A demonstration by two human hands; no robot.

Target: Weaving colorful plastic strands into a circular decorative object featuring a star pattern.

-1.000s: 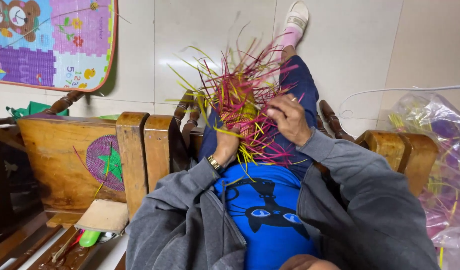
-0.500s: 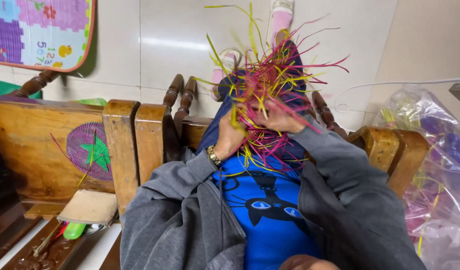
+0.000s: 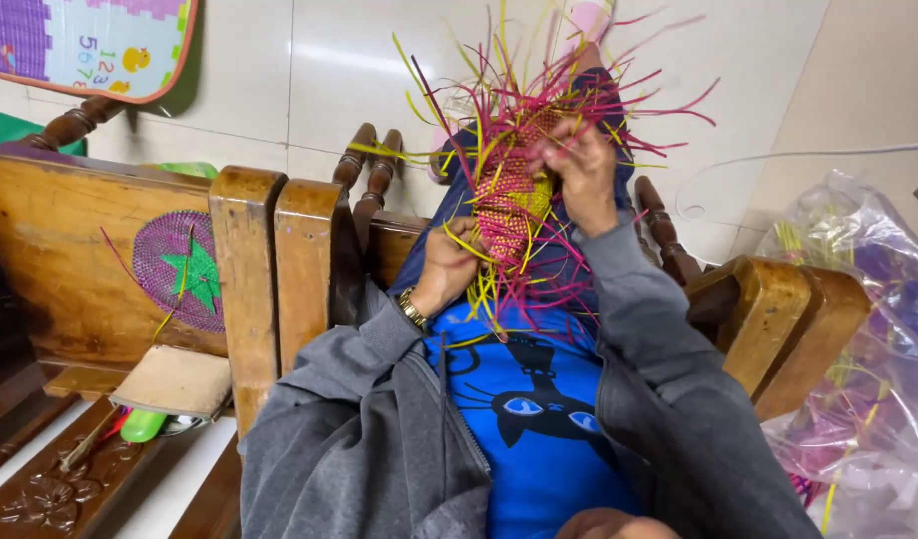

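Two wooden chairs (image 3: 249,260) stand side by side, a plastic bag (image 3: 868,369) of strips at the far right. Over the lap sits the pink-and-yellow weave (image 3: 514,205), loose ends splaying outward. The left hand (image 3: 447,268) grips its lower edge, fingers curled; the right hand (image 3: 577,160) pinches strips at the top.

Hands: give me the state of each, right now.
Left hand: closed on the lower edge of the woven piece.
Right hand: fingers pinching strands at its top.
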